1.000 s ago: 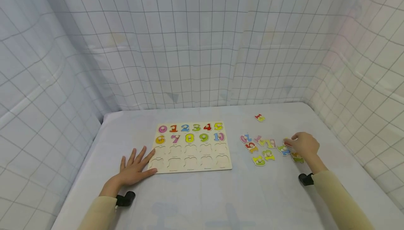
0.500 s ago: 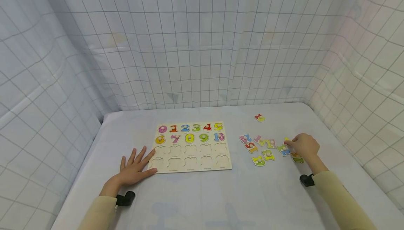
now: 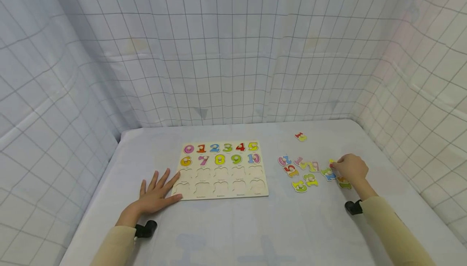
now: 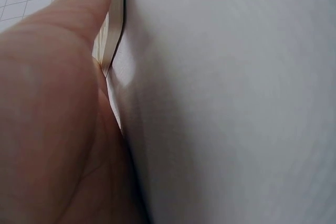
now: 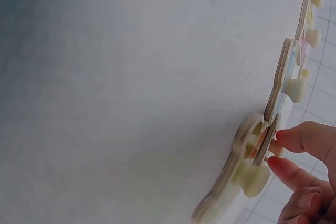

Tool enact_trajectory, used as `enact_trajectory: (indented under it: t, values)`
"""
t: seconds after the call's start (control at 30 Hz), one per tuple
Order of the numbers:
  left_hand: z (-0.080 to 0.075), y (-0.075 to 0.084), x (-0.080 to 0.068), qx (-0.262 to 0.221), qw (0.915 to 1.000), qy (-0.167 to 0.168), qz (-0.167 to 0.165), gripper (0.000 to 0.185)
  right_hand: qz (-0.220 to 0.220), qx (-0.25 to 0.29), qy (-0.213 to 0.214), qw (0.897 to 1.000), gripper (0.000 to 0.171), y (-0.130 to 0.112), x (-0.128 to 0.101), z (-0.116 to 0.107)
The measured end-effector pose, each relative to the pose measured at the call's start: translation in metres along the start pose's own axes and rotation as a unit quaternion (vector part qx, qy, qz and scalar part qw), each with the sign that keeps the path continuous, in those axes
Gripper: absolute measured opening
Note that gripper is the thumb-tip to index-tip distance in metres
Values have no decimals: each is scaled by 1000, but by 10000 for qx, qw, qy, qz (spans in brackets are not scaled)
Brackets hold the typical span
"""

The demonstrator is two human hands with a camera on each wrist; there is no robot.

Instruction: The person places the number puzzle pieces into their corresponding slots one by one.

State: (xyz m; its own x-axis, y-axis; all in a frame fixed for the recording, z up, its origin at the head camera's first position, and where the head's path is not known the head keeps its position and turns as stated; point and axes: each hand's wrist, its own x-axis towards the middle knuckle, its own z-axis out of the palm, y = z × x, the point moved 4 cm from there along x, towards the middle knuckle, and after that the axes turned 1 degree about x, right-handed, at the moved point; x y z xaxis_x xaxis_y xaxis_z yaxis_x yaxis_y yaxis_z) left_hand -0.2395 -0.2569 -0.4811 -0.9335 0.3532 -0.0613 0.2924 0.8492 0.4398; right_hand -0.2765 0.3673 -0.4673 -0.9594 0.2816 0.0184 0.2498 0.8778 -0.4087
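left hand (image 3: pixel 156 195): lies flat, palm down, fingers straight and spread, on the surface (image 3: pixel 233 229). its fingertips rest on the lower left corner of the puzzle board (image 3: pixel 220 169). the left wrist view shows the thumb pressed along the board's thin edge. the hand grasps nothing. the forearm, in a pale yellow sleeve (image 3: pixel 113 247), runs back toward the lower left.

right hand (image 3: pixel 352 168): reaches over the loose number pieces (image 3: pixel 306 172) to the right of the board, knuckles up, fingers curled. in the right wrist view the thumb and a fingertip (image 5: pixel 302 137) pinch a small peg on a flat yellow piece (image 3: pixel 332 163), which lies on the surface, touching a neighbouring piece. the hand is thus closed on that piece's peg.

materials and shapes: the board is a flat rectangle of pale wood. its two upper rows hold painted numbers 0 to 10; its two lower rows show bare cut-out recesses. the loose pieces are thin wooden number shapes, painted pink, red, yellow, green and blue, each with a rounded cream peg. one red and yellow piece (image 3: pixel 300 137) lies apart, farther back. the surface is covered in smooth pale cloth; gridded white sheeting (image 3: pixel 233 55) stands behind and at both sides.
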Motion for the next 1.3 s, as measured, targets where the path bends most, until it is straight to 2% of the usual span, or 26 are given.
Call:
enact_trajectory:
  t: [0.13,0.27,0.47,0.63,0.8,1.0,1.13,1.3]
  values:
    - [1,-2,1,-57,10000,61,48,78,-243,188,174,9994,37,-7,-1,0]
    - [2,-3,1,1,10000,39,28,77,-705,323,216,9968,35,-31,-2,0]
    - [-1,0,1,59,10000,-39,-60,79,-1609,404,59,9861,26,-95,-3,12]
    - [-4,7,1,131,9997,-157,-127,81,-2380,268,-266,9705,19,-156,-10,27]
    - [-4,5,0,159,9998,-83,-127,80,-3270,36,-316,9445,14,-219,-20,51]
    - [6,-10,4,231,9997,-60,-114,81,-4359,49,-340,8993,8,-289,-42,84]
    - [12,-17,7,444,9987,-114,-210,84,-4798,5,-531,8758,7,-329,-55,106]
    - [14,-20,8,439,9987,-116,-216,84,-5176,-190,-824,8514,9,-369,-71,128]
